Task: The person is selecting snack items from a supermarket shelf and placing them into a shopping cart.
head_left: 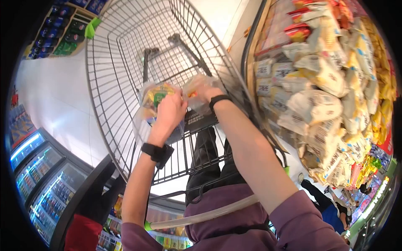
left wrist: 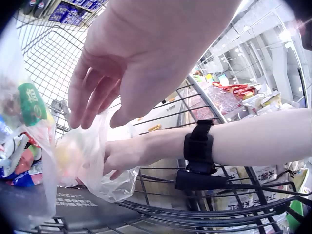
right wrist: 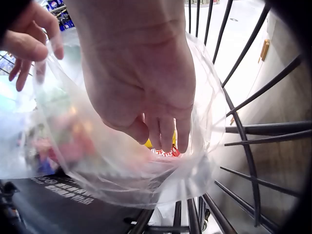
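One wire shopping cart (head_left: 86,54) holds two clear plastic bags (head_left: 146,108) (head_left: 193,104). There are two hands (head_left: 171,113) (head_left: 205,90), two black wrist straps (head_left: 155,153) (head_left: 218,99) and two purple sleeves (head_left: 136,238) (head_left: 301,221), one strap and one sleeve per arm.

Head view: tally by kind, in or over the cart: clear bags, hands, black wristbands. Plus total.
Clear bags: 2 (left bag, right bag)
Hands: 2 (left hand, right hand)
Black wristbands: 2 (left band, right band)
Total: 6

Right bag (right wrist: 105,170), near the cart's (head_left: 89,75) right edge: contents blurred; right hand's (left wrist: 129,155) fingertips veiled by plastic. Left bag (left wrist: 41,161): cut off, left wrist view. Black panel (head_left: 201,120): lettering too small, head view. Cart's far edge: cropped, head view.
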`<act>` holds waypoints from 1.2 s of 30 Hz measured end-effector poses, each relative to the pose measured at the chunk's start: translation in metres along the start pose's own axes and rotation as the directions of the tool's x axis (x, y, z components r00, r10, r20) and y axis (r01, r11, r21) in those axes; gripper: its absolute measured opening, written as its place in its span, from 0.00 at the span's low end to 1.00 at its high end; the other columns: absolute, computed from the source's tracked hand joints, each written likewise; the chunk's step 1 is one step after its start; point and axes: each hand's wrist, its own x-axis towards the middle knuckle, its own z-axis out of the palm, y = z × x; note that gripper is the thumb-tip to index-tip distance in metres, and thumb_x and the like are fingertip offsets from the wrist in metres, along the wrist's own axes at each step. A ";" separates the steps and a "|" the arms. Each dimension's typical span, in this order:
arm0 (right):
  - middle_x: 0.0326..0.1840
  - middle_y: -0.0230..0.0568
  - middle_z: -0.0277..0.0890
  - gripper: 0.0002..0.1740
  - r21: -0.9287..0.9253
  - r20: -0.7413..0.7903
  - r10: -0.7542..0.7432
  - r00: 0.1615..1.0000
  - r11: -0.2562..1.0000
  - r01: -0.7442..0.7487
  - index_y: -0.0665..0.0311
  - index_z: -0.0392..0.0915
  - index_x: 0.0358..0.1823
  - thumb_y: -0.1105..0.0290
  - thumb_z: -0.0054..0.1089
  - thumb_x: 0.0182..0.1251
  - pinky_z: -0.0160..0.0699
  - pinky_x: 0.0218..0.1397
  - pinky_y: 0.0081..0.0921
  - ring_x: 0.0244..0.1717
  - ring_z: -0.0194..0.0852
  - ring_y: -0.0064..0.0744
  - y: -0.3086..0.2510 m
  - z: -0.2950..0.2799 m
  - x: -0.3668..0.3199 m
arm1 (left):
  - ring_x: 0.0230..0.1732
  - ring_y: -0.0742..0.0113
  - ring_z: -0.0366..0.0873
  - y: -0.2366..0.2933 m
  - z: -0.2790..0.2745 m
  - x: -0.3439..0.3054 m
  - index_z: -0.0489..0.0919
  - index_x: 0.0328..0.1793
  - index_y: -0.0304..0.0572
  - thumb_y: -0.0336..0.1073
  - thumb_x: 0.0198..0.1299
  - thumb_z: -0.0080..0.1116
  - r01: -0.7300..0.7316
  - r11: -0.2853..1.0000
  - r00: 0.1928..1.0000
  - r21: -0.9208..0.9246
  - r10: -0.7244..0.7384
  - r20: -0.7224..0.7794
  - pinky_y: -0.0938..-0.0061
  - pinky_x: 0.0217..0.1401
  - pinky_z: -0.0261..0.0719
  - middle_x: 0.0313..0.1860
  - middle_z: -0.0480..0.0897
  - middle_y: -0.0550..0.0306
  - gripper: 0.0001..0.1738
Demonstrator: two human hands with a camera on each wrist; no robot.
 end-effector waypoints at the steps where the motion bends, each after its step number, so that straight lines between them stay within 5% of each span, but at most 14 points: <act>1: 0.62 0.56 0.73 0.36 -0.005 -0.014 0.040 0.999 0.999 -0.040 0.65 0.67 0.67 0.46 0.50 0.65 0.73 0.65 0.42 0.61 0.75 0.51 -0.006 -0.004 -0.011 | 0.33 0.41 0.83 -0.004 0.007 -0.002 0.78 0.46 0.38 0.38 0.59 0.62 -0.018 0.999 1.000 0.049 0.018 0.002 0.54 0.38 0.81 0.30 0.84 0.41 0.14; 5: 0.58 0.53 0.78 0.29 0.144 -0.235 0.046 0.971 0.990 -0.012 0.62 0.79 0.56 0.47 0.53 0.63 0.75 0.61 0.40 0.58 0.78 0.51 -0.059 -0.068 -0.054 | 0.32 0.40 0.82 0.012 -0.047 -0.011 0.79 0.44 0.37 0.38 0.60 0.60 -0.135 0.978 0.978 0.160 0.158 -0.139 0.51 0.36 0.79 0.27 0.83 0.41 0.12; 7: 0.58 0.54 0.78 0.31 0.093 -0.158 0.052 0.986 0.995 -0.038 0.62 0.79 0.57 0.46 0.50 0.64 0.75 0.61 0.40 0.58 0.78 0.50 -0.039 -0.040 -0.086 | 0.33 0.39 0.81 0.042 -0.037 -0.058 0.79 0.44 0.39 0.38 0.60 0.60 -0.135 0.991 0.991 0.027 0.135 -0.001 0.50 0.37 0.79 0.27 0.83 0.40 0.11; 10: 0.57 0.54 0.78 0.30 0.022 -0.141 0.053 0.989 0.998 -0.050 0.62 0.80 0.56 0.47 0.49 0.64 0.76 0.61 0.39 0.57 0.79 0.50 -0.042 -0.039 -0.124 | 0.34 0.39 0.81 0.062 -0.058 -0.086 0.80 0.42 0.40 0.34 0.60 0.57 -0.175 0.981 0.982 0.089 0.167 0.083 0.50 0.39 0.79 0.28 0.82 0.38 0.08; 15: 0.47 0.54 0.83 0.18 -0.268 -0.175 -0.336 0.926 0.921 0.283 0.62 0.87 0.41 0.64 0.66 0.47 0.81 0.53 0.43 0.48 0.83 0.50 -0.080 -0.077 -0.207 | 0.35 0.39 0.81 0.098 -0.088 -0.121 0.83 0.40 0.41 0.27 0.54 0.53 -0.393 0.918 0.874 0.053 0.355 0.331 0.51 0.41 0.78 0.29 0.82 0.37 0.10; 18: 0.46 0.51 0.84 0.20 -0.119 -0.071 -0.359 0.931 0.929 0.349 0.64 0.87 0.39 0.69 0.70 0.39 0.82 0.50 0.43 0.46 0.84 0.49 -0.094 -0.085 -0.242 | 0.39 0.41 0.81 0.128 -0.090 -0.143 0.83 0.42 0.40 0.27 0.54 0.52 -0.419 0.902 0.887 0.103 0.383 0.257 0.53 0.43 0.78 0.31 0.82 0.36 0.12; 21: 0.38 0.56 0.84 0.13 -0.102 -0.075 -0.435 0.897 0.898 0.427 0.69 0.85 0.38 0.70 0.57 0.55 0.82 0.39 0.47 0.40 0.84 0.51 -0.101 -0.114 -0.360 | 0.42 0.41 0.81 0.171 -0.102 -0.168 0.82 0.46 0.40 0.36 0.62 0.55 -0.407 0.910 0.847 0.079 0.344 0.405 0.55 0.45 0.78 0.38 0.83 0.37 0.11; 23: 0.35 0.59 0.82 0.13 -0.223 -0.265 -0.619 0.739 0.785 0.577 0.69 0.82 0.41 0.71 0.55 0.57 0.81 0.39 0.48 0.39 0.83 0.54 -0.082 -0.071 -0.326 | 0.43 0.41 0.81 0.187 -0.091 -0.181 0.81 0.49 0.41 0.41 0.64 0.56 -0.439 0.897 0.845 0.057 0.390 0.367 0.55 0.45 0.78 0.38 0.83 0.38 0.14; 25: 0.35 0.59 0.82 0.17 -0.149 -0.286 -0.624 0.727 0.779 0.610 0.68 0.78 0.48 0.70 0.55 0.58 0.80 0.41 0.46 0.40 0.82 0.56 -0.065 -0.066 -0.375 | 0.44 0.44 0.81 0.193 -0.078 -0.197 0.79 0.53 0.38 0.48 0.66 0.58 -0.462 0.881 0.839 0.101 0.396 0.374 0.60 0.45 0.79 0.38 0.84 0.42 0.21; 30: 0.35 0.56 0.81 0.22 0.016 -0.395 -0.623 0.676 0.730 0.683 0.66 0.70 0.56 0.69 0.55 0.60 0.79 0.39 0.46 0.40 0.82 0.57 -0.015 -0.027 -0.424 | 0.43 0.38 0.82 0.211 -0.052 -0.216 0.74 0.61 0.33 0.64 0.53 0.66 -0.501 0.840 0.847 0.209 0.428 0.315 0.61 0.46 0.81 0.60 0.74 0.29 0.43; 33: 0.33 0.55 0.80 0.21 -0.004 -0.355 -0.649 0.673 0.721 0.693 0.67 0.67 0.55 0.67 0.56 0.62 0.78 0.37 0.47 0.38 0.81 0.57 0.012 0.003 -0.428 | 0.50 0.30 0.80 0.232 -0.041 -0.232 0.69 0.66 0.35 0.75 0.41 0.67 -0.359 0.827 0.893 0.433 0.169 0.416 0.54 0.52 0.82 0.69 0.58 0.15 0.57; 36: 0.31 0.54 0.80 0.21 -0.079 -0.362 -0.659 0.659 0.726 0.683 0.68 0.68 0.51 0.63 0.58 0.61 0.78 0.36 0.47 0.36 0.81 0.57 0.023 0.021 -0.431 | 0.45 0.31 0.82 0.222 -0.012 -0.236 0.70 0.67 0.36 0.75 0.35 0.70 -0.316 0.817 0.918 0.482 0.134 0.374 0.55 0.50 0.83 0.69 0.54 0.10 0.60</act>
